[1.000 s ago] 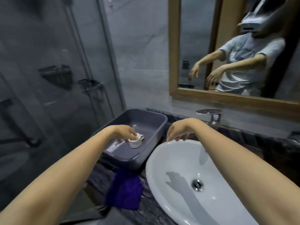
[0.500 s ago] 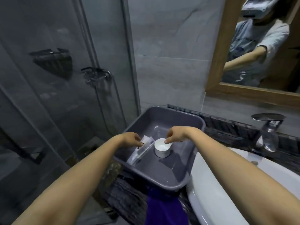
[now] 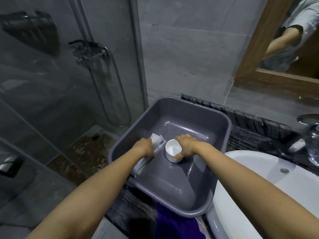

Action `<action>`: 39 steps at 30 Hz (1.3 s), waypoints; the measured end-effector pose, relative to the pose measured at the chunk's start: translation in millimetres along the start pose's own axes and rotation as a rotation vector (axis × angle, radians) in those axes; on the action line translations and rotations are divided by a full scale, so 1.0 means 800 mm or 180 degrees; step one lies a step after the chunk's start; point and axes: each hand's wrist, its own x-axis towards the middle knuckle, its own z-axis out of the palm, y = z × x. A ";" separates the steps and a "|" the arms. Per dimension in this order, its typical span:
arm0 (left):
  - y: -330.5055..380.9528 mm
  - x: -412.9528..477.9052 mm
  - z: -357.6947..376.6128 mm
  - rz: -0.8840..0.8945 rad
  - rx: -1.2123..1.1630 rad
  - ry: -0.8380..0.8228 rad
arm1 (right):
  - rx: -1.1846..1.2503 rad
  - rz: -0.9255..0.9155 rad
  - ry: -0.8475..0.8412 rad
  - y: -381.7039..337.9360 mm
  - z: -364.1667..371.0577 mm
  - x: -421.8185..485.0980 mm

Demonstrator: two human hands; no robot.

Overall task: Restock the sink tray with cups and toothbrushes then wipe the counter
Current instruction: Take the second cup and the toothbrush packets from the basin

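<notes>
1. A grey plastic tray (image 3: 224, 135) sits on the dark marbled tabletop (image 3: 250, 128), and everything else is placed from it here.
2. Inside the tray, near its left wall, a white cup (image 3: 172, 150) stands upright with its mouth open to the camera.
3. The right hand (image 3: 185, 146) is in the tray on the cup's right side; its grip is clamped on the cup, thumb on the near wall and fingers curled round the far side.
4. The left hand (image 3: 145, 148) rests on the tray's left rim, its grip closed on a clear wrapped packet (image 3: 158, 143) that lies just left of the cup; what the wrapper holds is too blurred to tell.
5. The packet leans along the left wall, one end poking past the knuckles, the other end over the rim under the wrist.
6. Touching the tray's right side is a white basin (image 3: 259, 178), with a chrome tap (image 3: 310, 135) beyond it.
7. A purple cloth (image 3: 176, 223) hangs off the tabletop edge under the tray's near corner.
8. Left of the tray stands a glass shower screen (image 3: 69, 100) with a metal rail.
9. Above and right of the tray, a wood-framed mirror (image 3: 255, 49) hangs on the grey tiled wall.
</notes>
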 end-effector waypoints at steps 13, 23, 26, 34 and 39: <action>0.016 0.014 0.019 -0.0519 -0.0328 0.0367 | 0.0346 -0.0029 0.0288 0.008 0.014 0.009; 0.024 0.014 0.022 -0.0562 -0.0108 0.0618 | 0.0729 0.0256 0.0482 0.021 0.005 -0.014; 0.028 0.017 0.027 -0.0616 -0.0290 0.0661 | 0.0796 0.0271 0.0553 0.026 0.007 -0.019; 0.025 0.021 0.025 -0.0871 -0.0884 0.0515 | 0.0956 0.0255 0.0749 0.021 0.010 -0.017; 0.022 0.021 0.028 -0.0738 -0.0477 0.0448 | 0.0685 0.0198 0.0843 0.014 0.014 -0.017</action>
